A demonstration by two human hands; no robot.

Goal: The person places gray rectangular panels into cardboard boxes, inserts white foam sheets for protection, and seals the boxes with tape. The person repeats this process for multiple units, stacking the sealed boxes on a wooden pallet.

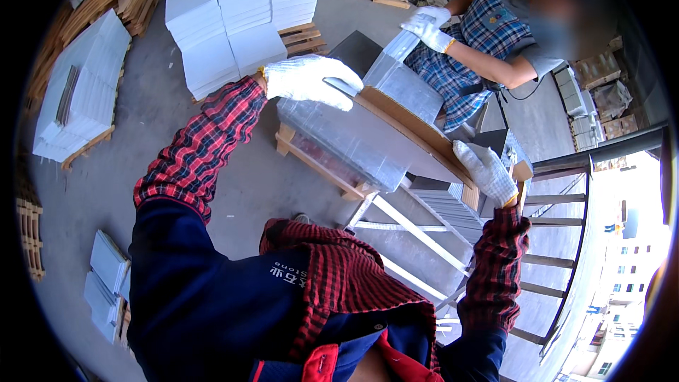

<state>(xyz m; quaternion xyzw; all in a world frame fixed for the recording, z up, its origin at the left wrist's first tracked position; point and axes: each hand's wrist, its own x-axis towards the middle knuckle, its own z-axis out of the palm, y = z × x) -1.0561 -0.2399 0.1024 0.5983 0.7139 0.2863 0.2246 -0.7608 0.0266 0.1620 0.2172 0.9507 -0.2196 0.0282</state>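
Observation:
A long, flat cardboard carton (417, 127) with a brown upper edge and a pale grey side is tilted between my hands, over a grey stone-like block. My left hand (304, 83), in a white knitted glove, grips its far left end, thumb on the near side and fingers behind. At its right end my right hand (486, 171), gloved too, has its fingers curled on the brown edge. What lies inside the carton is hidden. Across from me, a person in a blue plaid apron rests gloved hands (428, 27) on grey slabs (403, 88).
White stacks of panels (219, 14) stand on pallets at the far left, with another stack (85, 85) nearer the rim. A wooden pallet (325, 163) supports the block. Below it is a white metal frame (407, 230). A ladder-like rack (552, 262) stands at the right.

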